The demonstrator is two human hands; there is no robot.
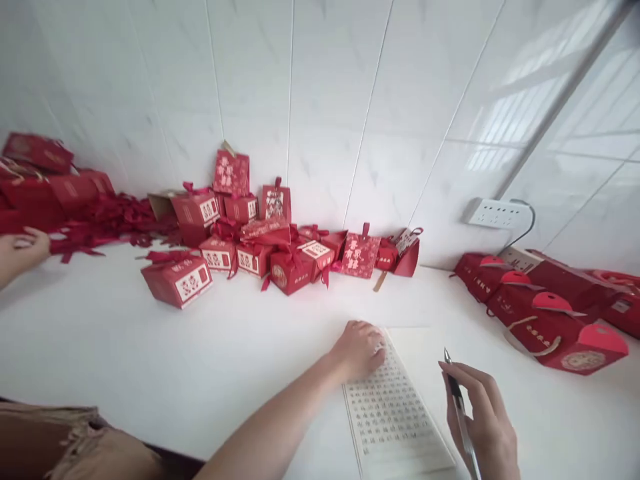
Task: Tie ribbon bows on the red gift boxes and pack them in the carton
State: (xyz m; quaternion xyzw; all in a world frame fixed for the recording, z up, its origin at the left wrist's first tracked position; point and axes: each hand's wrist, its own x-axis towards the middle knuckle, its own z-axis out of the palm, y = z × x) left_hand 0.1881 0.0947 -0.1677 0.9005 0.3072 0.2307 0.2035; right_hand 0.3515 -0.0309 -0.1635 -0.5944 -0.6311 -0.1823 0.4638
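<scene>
My right hand (483,417) holds a pen (460,407) with a black grip and clear barrel, its tip raised beside the paper. Under my left hand (357,350) lies a sheet of lined paper (390,413), filled with rows of handwritten characters. That hand rests on the sheet's upper left part, fingers curled in, with a bit of white showing at the fingertips. Whatever it may be pinching is hidden.
Small red gift boxes (177,280) with ribbons stand along the tiled wall. Bigger red boxes (545,323) with rope handles are at right, below a power strip (500,213). Another person's hand (23,247) is near loose red ribbons (115,217) at left.
</scene>
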